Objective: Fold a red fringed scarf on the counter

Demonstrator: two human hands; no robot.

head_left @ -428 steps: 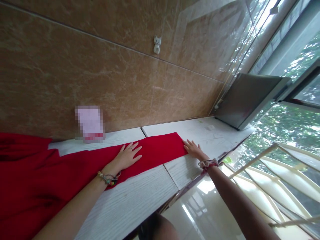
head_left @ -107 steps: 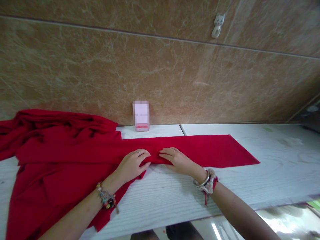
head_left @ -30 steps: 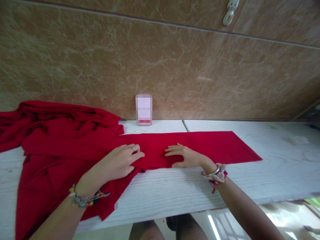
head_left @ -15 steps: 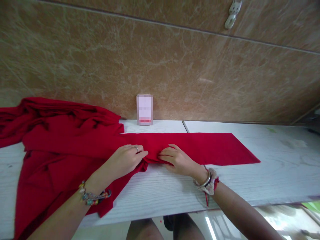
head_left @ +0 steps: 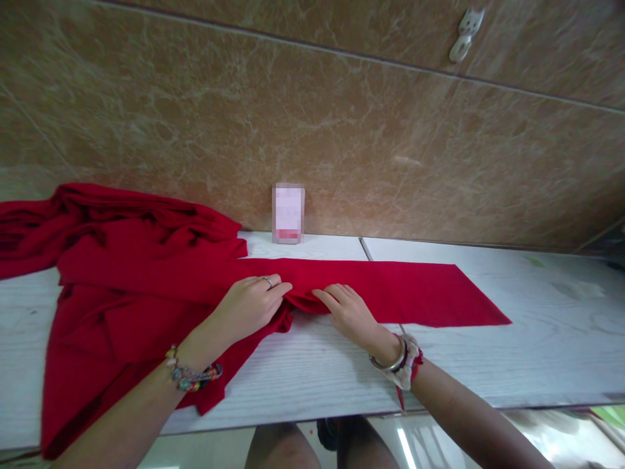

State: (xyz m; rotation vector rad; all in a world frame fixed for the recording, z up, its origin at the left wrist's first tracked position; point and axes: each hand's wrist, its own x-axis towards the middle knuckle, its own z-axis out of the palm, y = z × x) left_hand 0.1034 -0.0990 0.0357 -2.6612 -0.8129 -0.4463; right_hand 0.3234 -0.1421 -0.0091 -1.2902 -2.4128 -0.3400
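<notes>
a brown marbled wall (head_left: pixel 195 117) backs a long white wood-grain tabletop (head_left: pixel 317 371). on it lies the red cloth (head_left: pixel 122 280), rumpled and heaped at left, running right as a flat strip with a slanted end. forearms (head_left: pixel 459 400) reach in from the near side, backs of the hands up: the left hand (head_left: pixel 251 303) pinches the strip's near edge between thumb and fingers, the right hand (head_left: pixel 352 317) pinches it close by, the cloth puckering between. beyond, a pale blurred slab (head_left: pixel 289 212) stands by the wall. higher up there's a white cat-shaped hook (head_left: pixel 466 36); a ring (head_left: pixel 268 282) circles one left finger.
</notes>
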